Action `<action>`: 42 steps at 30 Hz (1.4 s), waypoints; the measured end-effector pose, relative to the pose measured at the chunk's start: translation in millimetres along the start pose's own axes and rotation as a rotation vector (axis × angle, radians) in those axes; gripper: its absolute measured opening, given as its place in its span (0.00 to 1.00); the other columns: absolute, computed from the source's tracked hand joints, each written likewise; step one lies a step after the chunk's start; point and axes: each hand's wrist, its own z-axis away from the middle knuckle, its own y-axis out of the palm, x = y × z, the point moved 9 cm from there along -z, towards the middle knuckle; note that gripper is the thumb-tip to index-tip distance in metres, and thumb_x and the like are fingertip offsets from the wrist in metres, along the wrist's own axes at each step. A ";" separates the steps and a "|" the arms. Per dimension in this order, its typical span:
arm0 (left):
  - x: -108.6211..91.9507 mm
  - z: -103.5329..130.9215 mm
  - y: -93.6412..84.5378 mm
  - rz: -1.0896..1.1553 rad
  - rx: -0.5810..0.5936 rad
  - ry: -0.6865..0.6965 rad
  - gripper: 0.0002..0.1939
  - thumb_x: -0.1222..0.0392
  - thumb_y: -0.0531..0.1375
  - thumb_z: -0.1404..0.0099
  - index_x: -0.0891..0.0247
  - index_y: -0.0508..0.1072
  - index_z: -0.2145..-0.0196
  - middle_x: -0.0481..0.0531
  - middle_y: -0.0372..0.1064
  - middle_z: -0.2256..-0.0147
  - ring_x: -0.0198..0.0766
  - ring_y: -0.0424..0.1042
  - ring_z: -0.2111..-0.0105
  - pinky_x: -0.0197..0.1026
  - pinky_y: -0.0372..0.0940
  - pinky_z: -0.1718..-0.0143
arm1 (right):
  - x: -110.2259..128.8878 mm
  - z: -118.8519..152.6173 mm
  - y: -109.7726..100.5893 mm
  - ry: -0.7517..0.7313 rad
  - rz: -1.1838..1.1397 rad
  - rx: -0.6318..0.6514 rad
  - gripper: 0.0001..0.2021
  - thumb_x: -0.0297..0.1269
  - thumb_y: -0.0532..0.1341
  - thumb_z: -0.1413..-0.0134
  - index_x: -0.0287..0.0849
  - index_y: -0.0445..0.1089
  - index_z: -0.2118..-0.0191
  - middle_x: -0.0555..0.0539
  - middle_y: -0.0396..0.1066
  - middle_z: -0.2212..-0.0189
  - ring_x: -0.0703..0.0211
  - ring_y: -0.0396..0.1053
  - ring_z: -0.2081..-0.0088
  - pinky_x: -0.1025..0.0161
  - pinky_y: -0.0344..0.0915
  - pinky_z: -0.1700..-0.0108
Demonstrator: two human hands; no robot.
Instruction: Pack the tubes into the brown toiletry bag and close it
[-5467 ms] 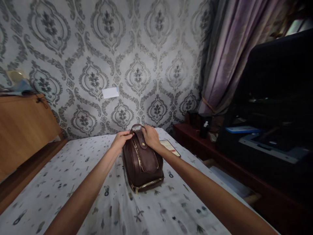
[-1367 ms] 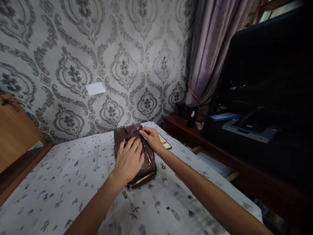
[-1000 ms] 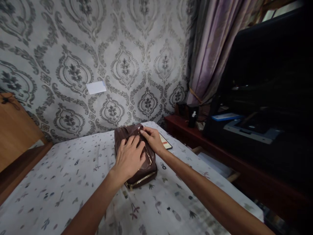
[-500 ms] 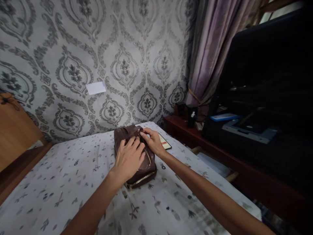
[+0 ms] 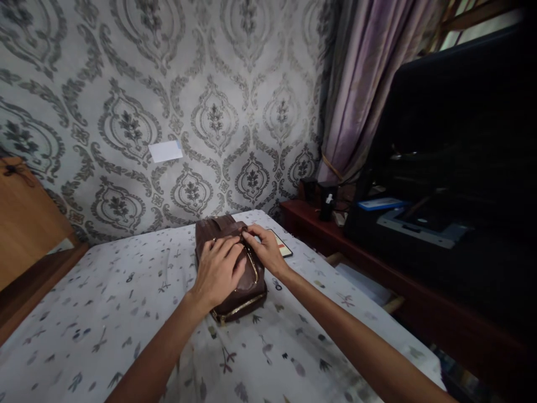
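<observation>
A brown leather-look bag [image 5: 247, 299] with gold zippers lies on the bed's printed white sheet. My left hand [image 5: 220, 268] rests over its front, fingers laid across the leather and somewhat bent, covering part of the curved pocket zipper. At the upper right end of that zipper, my right hand [image 5: 264, 249] has thumb and forefinger pinched together on the bag. The small part between those fingertips is too hidden to make out clearly; it is by the zipper's end. Just beyond the right hand lies a phone [image 5: 283, 246] with its screen lit, partly covered by the hand.
A patterned wall [image 5: 213, 117] with a white card [image 5: 166, 151] stands behind the bed. To the right are a dark red shelf [image 5: 300, 215], a small dark bottle [image 5: 327, 206] and a large black screen [image 5: 453, 140]. A wooden panel [image 5: 29, 218] is at left.
My left fingers have drawn slightly closer together on the bag. The right hand keeps its pinch near the zipper's end, shifted only a little. The view has moved slightly.
</observation>
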 end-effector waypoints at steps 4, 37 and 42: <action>34.1 14.9 -21.4 0.209 -0.246 -0.200 0.09 0.66 0.53 0.33 0.60 0.68 0.56 0.55 0.70 0.59 0.44 0.68 0.55 0.47 0.64 0.52 | -3.1 3.0 -1.1 0.017 -0.011 -0.027 0.11 0.45 0.59 0.43 0.43 0.71 0.68 0.48 0.71 0.70 0.56 0.67 0.65 0.60 0.63 0.58; 82.4 7.5 -7.0 0.504 -0.087 -0.469 0.11 0.60 0.55 0.35 0.62 0.67 0.75 0.48 0.61 0.70 0.39 0.65 0.66 0.39 0.60 0.63 | -19.0 23.8 17.3 0.097 0.068 -0.043 0.23 0.45 0.66 0.50 0.45 0.72 0.48 0.42 0.72 0.51 0.49 0.67 0.48 0.51 0.61 0.43; 67.5 10.0 -12.0 0.512 -0.058 -0.450 0.12 0.60 0.55 0.34 0.62 0.66 0.75 0.48 0.61 0.71 0.39 0.65 0.67 0.39 0.58 0.65 | -16.9 24.1 16.2 0.091 0.062 -0.058 0.23 0.45 0.66 0.51 0.46 0.72 0.48 0.42 0.72 0.51 0.49 0.67 0.48 0.51 0.61 0.43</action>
